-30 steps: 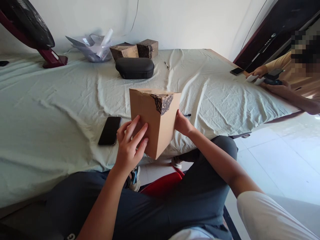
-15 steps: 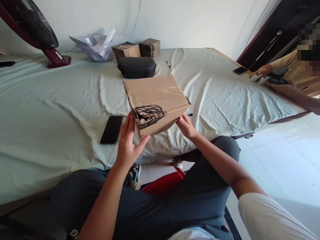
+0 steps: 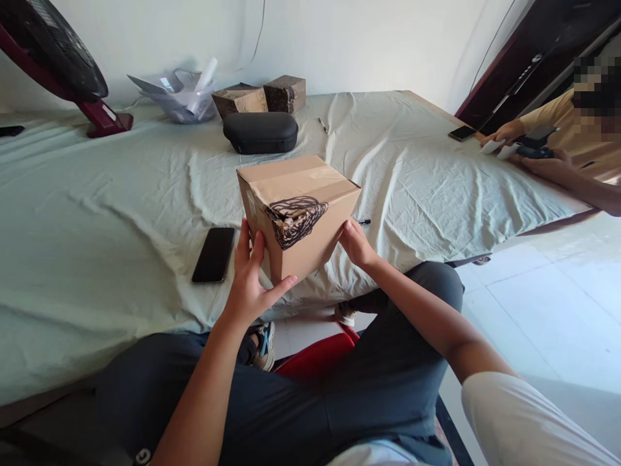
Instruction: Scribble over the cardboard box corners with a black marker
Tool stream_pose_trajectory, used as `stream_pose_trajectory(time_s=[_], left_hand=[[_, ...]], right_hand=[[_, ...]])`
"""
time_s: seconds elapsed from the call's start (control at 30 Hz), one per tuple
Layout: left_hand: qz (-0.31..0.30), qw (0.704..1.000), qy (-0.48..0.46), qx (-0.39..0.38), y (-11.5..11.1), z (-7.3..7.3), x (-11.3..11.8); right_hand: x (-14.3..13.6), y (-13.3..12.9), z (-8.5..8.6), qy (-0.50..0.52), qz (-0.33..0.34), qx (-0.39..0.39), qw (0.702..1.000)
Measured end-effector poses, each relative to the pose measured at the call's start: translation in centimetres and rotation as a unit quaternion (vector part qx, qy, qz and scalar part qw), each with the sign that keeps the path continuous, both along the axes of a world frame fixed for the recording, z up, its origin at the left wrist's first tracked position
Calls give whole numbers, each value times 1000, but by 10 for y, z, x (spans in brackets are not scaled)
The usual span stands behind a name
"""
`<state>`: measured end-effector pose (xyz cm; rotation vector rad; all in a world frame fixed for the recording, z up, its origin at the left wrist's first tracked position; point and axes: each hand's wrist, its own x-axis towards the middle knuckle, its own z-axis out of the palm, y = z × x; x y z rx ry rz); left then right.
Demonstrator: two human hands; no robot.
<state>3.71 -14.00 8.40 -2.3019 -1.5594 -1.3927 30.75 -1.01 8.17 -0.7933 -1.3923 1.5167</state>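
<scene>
The bare left hand (image 3: pixel 250 278), fingers spread and thumb underneath, grasped the left side of a scribbled brown cardboard box (image 3: pixel 301 220); the right hand (image 3: pixel 358 246) gripped its right side, fingers partly hidden; the box hung tilted over the pale green cloth-covered table's (image 3: pixel 417 175) near edge; a black rectangular phone (image 3: pixel 214 254) lay left, wrinkled cloth stretching rightward.

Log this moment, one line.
left hand: holds cardboard box | right hand: same box | box corner: torn, black scribble | black case: beyond box
</scene>
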Motion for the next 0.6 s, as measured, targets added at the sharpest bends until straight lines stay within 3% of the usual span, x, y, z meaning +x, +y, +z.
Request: stream_pose_trajectory(time_s=[0.2, 0.6], left_hand=[[9, 1000, -5, -2, 2, -1, 0], [18, 999, -29, -14, 2, 0, 3]], right_hand=[[2, 1, -3, -3, -1, 38, 999], [3, 2, -1, -14, 5, 32, 999]])
